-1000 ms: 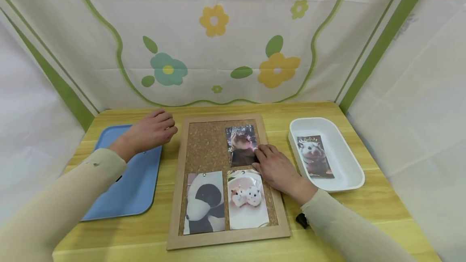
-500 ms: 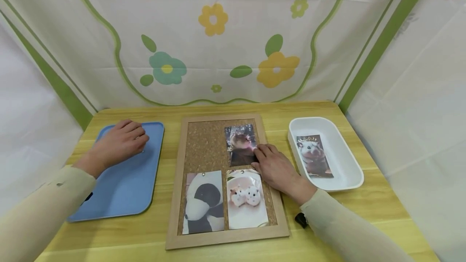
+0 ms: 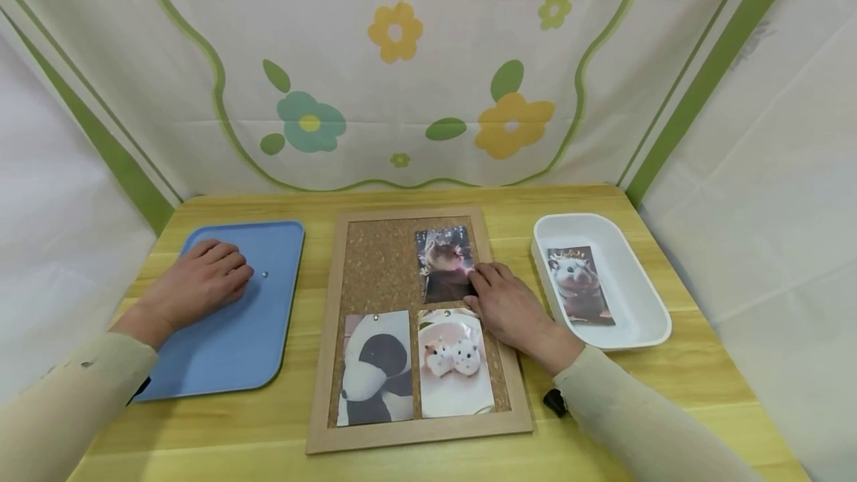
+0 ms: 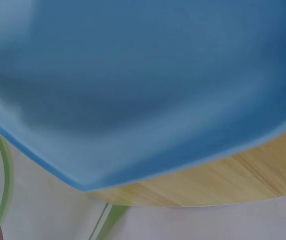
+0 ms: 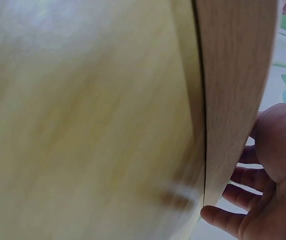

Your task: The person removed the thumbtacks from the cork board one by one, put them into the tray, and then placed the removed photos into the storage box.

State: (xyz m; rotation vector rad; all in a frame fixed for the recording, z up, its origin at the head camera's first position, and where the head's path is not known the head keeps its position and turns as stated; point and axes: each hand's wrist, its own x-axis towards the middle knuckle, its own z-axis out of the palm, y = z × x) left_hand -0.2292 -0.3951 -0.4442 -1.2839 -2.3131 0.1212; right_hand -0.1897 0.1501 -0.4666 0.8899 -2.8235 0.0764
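My left hand (image 3: 207,285) is low over the blue tray (image 3: 277,333), knuckles up and fingers bent, their tips hidden underneath. A small shiny pin (image 3: 265,274) lies on the tray just right of the fingers. My right hand (image 3: 512,307) rests across the right frame of the corkboard (image 3: 378,266), its fingertips on the lower right edge of a dark hamster photo (image 3: 442,262). In the right wrist view, the fingers (image 5: 240,197) reach over the wooden frame. Below that photo, a panda picture (image 3: 375,370) and a two-hamster picture (image 3: 455,367) each have a pin at the top.
A white plastic tub (image 3: 636,303) on the right holds a crowned-hamster photo (image 3: 579,285). Everything stands on a yellow wood-grain table (image 3: 576,445). A flower-printed cloth (image 3: 415,80) hangs behind the table.
My left hand has moved left from the gap beside the corkboard to over the blue tray, uncovering the pin there. The right hand stays in place on the photo.
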